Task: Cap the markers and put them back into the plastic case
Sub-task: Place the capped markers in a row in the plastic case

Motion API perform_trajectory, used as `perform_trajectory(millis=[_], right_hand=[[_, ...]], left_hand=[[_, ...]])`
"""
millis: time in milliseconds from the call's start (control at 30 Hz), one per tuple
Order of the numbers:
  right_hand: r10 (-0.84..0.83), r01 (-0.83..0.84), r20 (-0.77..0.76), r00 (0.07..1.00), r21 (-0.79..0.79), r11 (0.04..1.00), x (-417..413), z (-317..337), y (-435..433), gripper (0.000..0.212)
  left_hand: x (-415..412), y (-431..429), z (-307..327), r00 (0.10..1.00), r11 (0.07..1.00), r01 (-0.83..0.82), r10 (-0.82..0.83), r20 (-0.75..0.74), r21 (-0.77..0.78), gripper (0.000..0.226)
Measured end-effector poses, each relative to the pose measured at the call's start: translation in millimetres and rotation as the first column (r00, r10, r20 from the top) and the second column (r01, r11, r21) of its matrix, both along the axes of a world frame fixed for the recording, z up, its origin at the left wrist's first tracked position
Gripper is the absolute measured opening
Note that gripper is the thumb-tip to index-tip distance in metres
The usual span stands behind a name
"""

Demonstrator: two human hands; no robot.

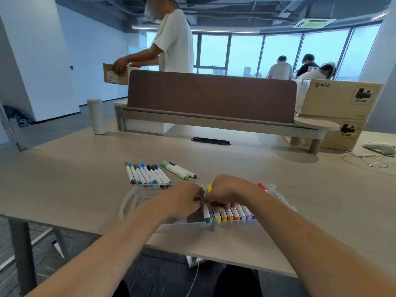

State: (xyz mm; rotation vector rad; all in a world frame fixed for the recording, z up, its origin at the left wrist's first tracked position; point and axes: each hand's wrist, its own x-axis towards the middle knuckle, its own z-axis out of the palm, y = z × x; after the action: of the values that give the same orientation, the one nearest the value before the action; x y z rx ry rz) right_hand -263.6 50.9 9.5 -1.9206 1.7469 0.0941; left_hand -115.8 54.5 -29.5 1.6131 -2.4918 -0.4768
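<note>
Head view: left hand (184, 200) and right hand (228, 195) meet, curled, over the plastic case (128, 202); the left pinches the teal-tipped marker (206, 213), lying lengthwise toward the person; the right's hold is hidden; loose markers (147, 174) lie just beyond, nearer the left

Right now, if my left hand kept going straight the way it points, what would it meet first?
Most likely your right hand. Your left hand, pinching the marker between them, points right and away across the plastic case, straight at it; the depth between the two is unclear.
</note>
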Motion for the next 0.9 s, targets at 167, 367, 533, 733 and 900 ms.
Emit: perform_trajectory(millis=[167,367,533,733,900], right_hand=[[0.021,-0.02,0.04,0.999,-0.035,0.999,-5,-6,-2,0.04],[0.041,-0.042,-0.017,0.999,-0.066,0.997,-1,-8,-10,0.041],[0.051,-0.052,-0.045,0.998,-0.021,0.998,2,-9,-16,0.036],[0.094,-0.092,-0.14,0.986,0.027,0.995,8,-4,-21,0.035],[0.106,-0.093,-0.166,0.981,0.082,0.992,9,-2,-26,0.035]], left_hand=[[5,-2,-2,0.995,0.994,0.099,-0.1,0.02,0.056,0.037],[8,-3,-2,0.987,0.987,0.129,-0.137,0.086,0.093,0.086],[7,-5,-4,0.99,0.994,0.096,-0.1,0.103,0.047,0.07],[3,-10,-2,0.992,0.997,0.062,-0.067,0.105,0.05,0.081],[3,-11,-2,0.994,0.997,0.058,-0.062,0.087,0.049,0.078]])
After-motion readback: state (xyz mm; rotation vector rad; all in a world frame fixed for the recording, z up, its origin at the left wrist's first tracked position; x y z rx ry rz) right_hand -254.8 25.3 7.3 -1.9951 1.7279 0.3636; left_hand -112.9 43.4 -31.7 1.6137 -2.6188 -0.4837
